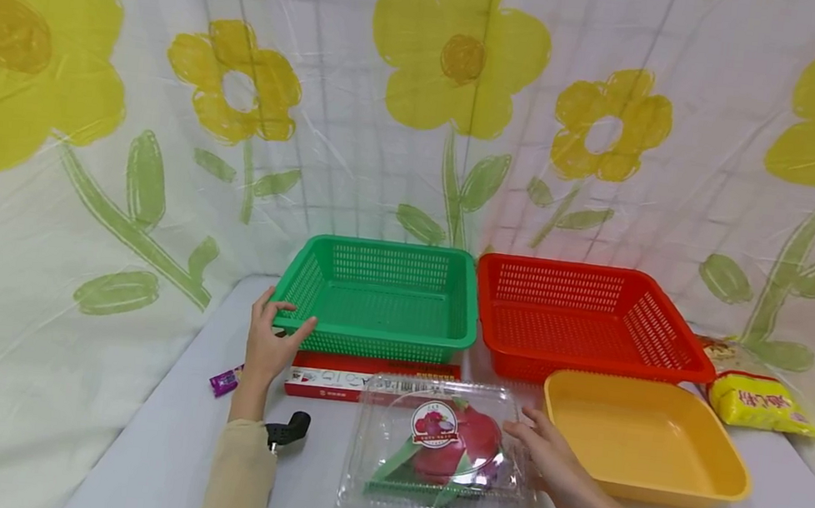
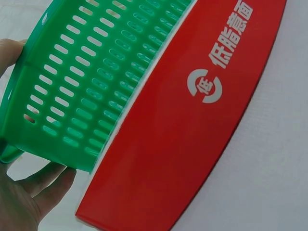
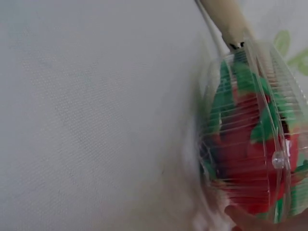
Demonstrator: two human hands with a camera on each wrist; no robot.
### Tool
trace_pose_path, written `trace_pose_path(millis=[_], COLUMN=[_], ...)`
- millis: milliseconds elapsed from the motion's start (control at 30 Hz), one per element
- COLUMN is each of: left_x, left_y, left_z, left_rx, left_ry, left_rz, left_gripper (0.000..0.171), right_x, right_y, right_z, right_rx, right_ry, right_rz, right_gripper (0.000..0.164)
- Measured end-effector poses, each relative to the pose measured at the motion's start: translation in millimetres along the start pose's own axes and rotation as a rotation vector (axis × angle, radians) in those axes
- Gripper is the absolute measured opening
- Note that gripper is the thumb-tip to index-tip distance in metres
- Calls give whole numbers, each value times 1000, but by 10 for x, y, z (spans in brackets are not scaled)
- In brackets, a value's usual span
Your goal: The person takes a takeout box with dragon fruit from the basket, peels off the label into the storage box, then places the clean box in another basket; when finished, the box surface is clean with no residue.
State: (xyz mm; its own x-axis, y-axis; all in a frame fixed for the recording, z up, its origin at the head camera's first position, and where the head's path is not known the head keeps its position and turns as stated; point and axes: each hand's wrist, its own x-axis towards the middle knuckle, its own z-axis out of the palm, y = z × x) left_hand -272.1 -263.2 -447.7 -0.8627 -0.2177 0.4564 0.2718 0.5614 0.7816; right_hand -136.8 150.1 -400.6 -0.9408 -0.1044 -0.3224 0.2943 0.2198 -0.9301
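My left hand (image 1: 267, 343) grips the near left corner of a green slotted basket (image 1: 378, 244), fingers over the rim and thumb against the front wall. The left wrist view shows this hand (image 2: 24, 197) under the green basket (image 2: 96, 82), next to a flat red carton (image 2: 192, 120) with white print. My right hand (image 1: 550, 463) rests with fairly straight fingers against the right side of a clear plastic clamshell box (image 1: 441, 451) holding a red fruit with green leaves. In the blurred right wrist view the clamshell box (image 3: 250, 144) fills the right side, with a fingertip (image 3: 250, 219) at its bottom.
A red basket (image 1: 602, 269) stands right of the green one, with a yellow tray (image 1: 643, 440) in front of it. The red carton (image 1: 363, 375) lies between green basket and clamshell. A yellow packet (image 1: 764, 403) sits far right. A purple wrapper (image 1: 225, 380) and a black object (image 1: 288, 429) lie near my left forearm.
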Motion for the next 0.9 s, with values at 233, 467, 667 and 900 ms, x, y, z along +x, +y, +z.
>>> trace_pose_path(millis=[233, 467, 667, 900], left_x=[10, 18, 32, 95], left_y=[-26, -22, 4, 177], left_z=[-2, -35, -75, -158], left_rx=[-2, 10, 71, 211], left_ry=[-27, -46, -68, 20], left_rz=[-10, -7, -24, 108], left_gripper=[49, 53, 56, 58], right_x=[42, 127, 175, 195], right_y=[23, 41, 23, 38], right_z=[59, 89, 90, 65], right_rx=[-78, -141, -109, -65], right_ry=[49, 64, 67, 73], right_rz=[-96, -217, -240, -254], right_gripper=[73, 81, 78, 72])
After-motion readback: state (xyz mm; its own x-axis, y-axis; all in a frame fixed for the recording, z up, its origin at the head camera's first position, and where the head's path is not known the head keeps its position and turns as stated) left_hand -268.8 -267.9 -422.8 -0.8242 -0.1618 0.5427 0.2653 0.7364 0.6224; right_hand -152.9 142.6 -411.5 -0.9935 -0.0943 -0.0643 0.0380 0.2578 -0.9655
